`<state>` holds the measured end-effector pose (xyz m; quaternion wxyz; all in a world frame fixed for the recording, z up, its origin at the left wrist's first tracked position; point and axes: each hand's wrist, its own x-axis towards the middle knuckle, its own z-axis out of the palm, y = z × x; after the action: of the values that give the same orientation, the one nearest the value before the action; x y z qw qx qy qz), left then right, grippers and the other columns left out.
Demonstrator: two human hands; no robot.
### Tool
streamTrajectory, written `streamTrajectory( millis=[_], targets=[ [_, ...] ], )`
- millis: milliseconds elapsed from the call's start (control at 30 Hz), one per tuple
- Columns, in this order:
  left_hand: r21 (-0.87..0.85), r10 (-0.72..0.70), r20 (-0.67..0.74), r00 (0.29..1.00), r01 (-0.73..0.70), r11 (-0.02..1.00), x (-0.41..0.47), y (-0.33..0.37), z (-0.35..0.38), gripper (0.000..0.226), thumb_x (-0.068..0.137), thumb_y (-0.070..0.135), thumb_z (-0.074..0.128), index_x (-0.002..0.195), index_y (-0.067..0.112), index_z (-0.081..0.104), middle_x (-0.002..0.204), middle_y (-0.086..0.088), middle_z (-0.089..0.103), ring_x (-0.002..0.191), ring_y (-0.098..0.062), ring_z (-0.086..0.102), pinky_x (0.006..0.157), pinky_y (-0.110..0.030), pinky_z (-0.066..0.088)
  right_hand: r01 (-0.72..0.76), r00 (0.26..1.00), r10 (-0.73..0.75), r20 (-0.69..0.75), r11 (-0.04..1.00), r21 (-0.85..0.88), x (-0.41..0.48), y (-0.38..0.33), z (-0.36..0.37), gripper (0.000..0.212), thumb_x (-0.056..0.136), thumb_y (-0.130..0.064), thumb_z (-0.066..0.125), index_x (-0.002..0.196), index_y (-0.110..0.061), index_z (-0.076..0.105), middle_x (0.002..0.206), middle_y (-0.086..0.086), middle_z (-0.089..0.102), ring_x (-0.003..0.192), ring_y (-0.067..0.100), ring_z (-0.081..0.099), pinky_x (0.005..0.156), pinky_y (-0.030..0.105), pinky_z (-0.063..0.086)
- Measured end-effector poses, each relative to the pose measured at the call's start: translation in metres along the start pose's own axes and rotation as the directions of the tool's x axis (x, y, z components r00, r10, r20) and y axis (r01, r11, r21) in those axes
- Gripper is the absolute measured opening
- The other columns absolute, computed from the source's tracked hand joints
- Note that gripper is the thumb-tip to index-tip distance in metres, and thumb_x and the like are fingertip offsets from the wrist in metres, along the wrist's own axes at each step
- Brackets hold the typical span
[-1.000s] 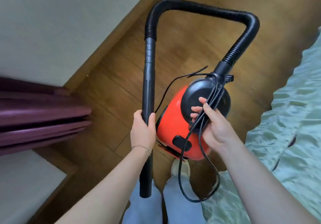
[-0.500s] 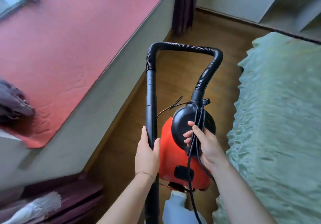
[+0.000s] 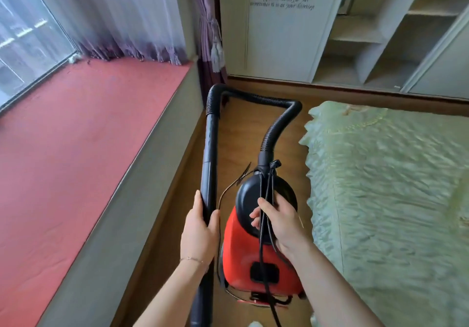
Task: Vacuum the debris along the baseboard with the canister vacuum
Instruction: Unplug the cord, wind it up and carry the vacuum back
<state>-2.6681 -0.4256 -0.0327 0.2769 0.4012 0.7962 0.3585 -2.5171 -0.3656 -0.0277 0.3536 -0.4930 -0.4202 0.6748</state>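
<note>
A narrow strip of wood floor [image 3: 243, 134] lay open between the window ledge [image 3: 142, 200] and the bed [image 3: 380, 187] — the black hose [image 3: 253, 97] looped across it ahead. The wardrobe [image 3: 279, 47] closed the far end; the curtain [image 3: 210, 35] seemingly crowded that corner.

Wand [image 3: 209, 164] tip beyond bottom edge

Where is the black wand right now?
Head view, left of centre: the black wand is gripped by the left hand, between the grey window-seat wall and the red canister held by the right hand.
</note>
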Motion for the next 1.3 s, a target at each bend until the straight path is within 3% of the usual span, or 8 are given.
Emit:
streamTrajectory(
  millis=[167,567,733,867,1000,1133,1300],
  targets=[
    [-0.016,0.015,0.026,1.0,-0.014,1.0,0.068,0.039,0.016,0.066,0.094,0.024,0.051,0.15,0.021,0.015,0.147,-0.004,0.039,0.13,-0.021,0.042,0.094,-0.022,0.031,0.007,1.0,-0.008,-0.019,0.999,-0.043,0.066,-0.037,-0.017,0.016,0.097,-0.012,0.051,0.105,-0.021,0.06,0.069,0.014,0.06,0.052,0.017,0.057,0.054,0.027,0.048],
    [-0.008,0.166,0.188,0.968,-0.167,0.986,0.308,0.129,0.065,0.064,0.094,0.026,0.051,0.149,0.026,0.018,0.142,0.0,0.044,0.123,-0.017,0.048,0.088,-0.02,0.035,-0.004,0.984,0.025,-0.175,0.993,0.118,0.268,-0.13,-0.018,0.016,0.097,-0.013,0.05,0.109,-0.019,0.059,0.066,0.011,0.059,0.051,0.017,0.056,0.051,0.025,0.046],
    [-0.011,0.21,0.188,0.959,-0.212,0.977,0.401,0.171,0.076,0.065,0.093,0.027,0.051,0.149,0.026,0.017,0.139,-0.001,0.047,0.119,-0.019,0.051,0.091,-0.027,0.041,0.054,0.972,-0.018,-0.235,0.987,0.151,0.342,-0.177,-0.021,0.013,0.097,-0.013,0.05,0.107,-0.016,0.058,0.064,0.011,0.06,0.05,0.018,0.056,0.048,0.025,0.046],
    [-0.01,0.237,0.207,0.949,-0.241,0.971,0.463,0.204,0.096,0.066,0.092,0.029,0.052,0.148,0.031,0.018,0.131,0.0,0.053,0.104,-0.021,0.059,0.087,-0.038,0.051,0.093,0.964,-0.047,-0.262,0.981,0.168,0.399,-0.209,-0.032,0.012,0.097,-0.013,0.05,0.104,-0.017,0.059,0.064,0.011,0.06,0.05,0.019,0.055,0.048,0.026,0.045],
    [0.006,0.271,0.235,0.933,-0.281,0.96,0.523,0.237,0.135,0.065,0.093,0.028,0.052,0.148,0.03,0.018,0.133,-0.003,0.051,0.11,-0.022,0.056,0.088,-0.03,0.047,0.116,0.955,-0.062,-0.291,0.978,0.173,0.465,-0.234,-0.058,0.009,0.097,-0.013,0.049,0.101,-0.015,0.058,0.066,0.012,0.058,0.051,0.02,0.055,0.048,0.026,0.045],
    [0.033,0.29,0.27,0.918,-0.31,0.95,0.585,0.276,0.18,0.065,0.092,0.031,0.052,0.147,0.033,0.016,0.133,-0.003,0.051,0.105,-0.022,0.059,0.088,-0.04,0.052,0.122,0.947,-0.05,-0.318,0.97,0.209,0.536,-0.258,-0.092,0.008,0.097,-0.013,0.05,0.099,-0.011,0.058,0.065,0.011,0.059,0.051,0.019,0.057,0.049,0.025,0.047],
    [0.041,0.304,0.322,0.897,-0.334,0.942,0.653,0.337,0.238,0.065,0.093,0.031,0.049,0.147,0.034,0.014,0.132,-0.002,0.051,0.098,-0.022,0.061,0.08,-0.039,0.054,0.149,0.922,-0.038,-0.386,0.954,0.26,0.61,-0.298,-0.137,0.008,0.097,-0.012,0.051,0.098,-0.012,0.058,0.064,0.011,0.058,0.049,0.018,0.057,0.053,0.029,0.047]
  ],
)
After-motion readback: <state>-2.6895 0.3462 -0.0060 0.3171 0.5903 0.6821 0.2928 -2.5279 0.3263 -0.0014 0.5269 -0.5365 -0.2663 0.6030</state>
